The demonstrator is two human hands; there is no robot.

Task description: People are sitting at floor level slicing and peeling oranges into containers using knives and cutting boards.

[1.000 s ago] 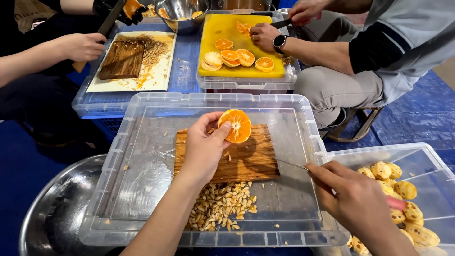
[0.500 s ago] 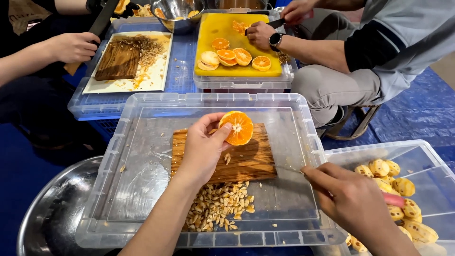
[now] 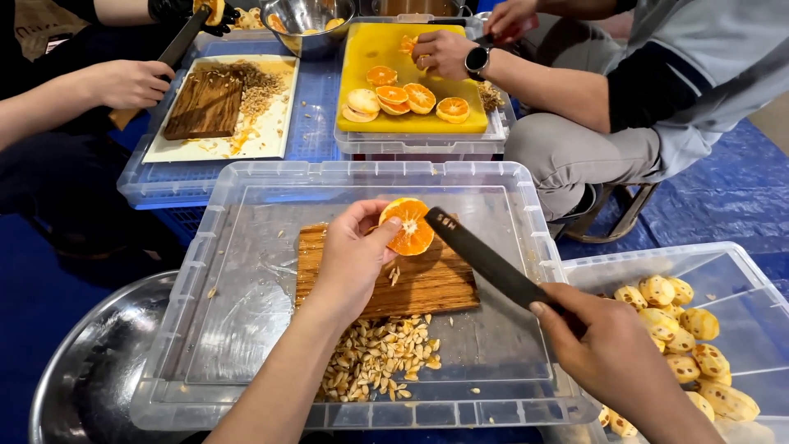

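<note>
Holding a halved orange [image 3: 408,226] cut-face up, left hand [image 3: 349,259] has its grip pinched round the fruit, just above the wooden board [image 3: 427,284] inside the clear bin lid [image 3: 205,271]. Right hand [image 3: 604,349], off the board's right edge, grip clenched on a dark knife [image 3: 485,259] w/ tip beside the orange. Seed pile [image 3: 378,362] lies just below the board; peeled fruit [image 3: 682,329] in a bin well right of it

An orange half [image 3: 408,225], cut face up, is held in the left hand [image 3: 352,261] above a wooden cutting board [image 3: 427,284]. A dark knife [image 3: 485,259] is gripped by the right hand [image 3: 604,349], its tip brought against the fruit. Below the grip, seeds [image 3: 380,362] are heaped on an upturned clear plastic bin [image 3: 205,247]. Peeled fruit [image 3: 686,329] is seen right of the knife hand.
</note>
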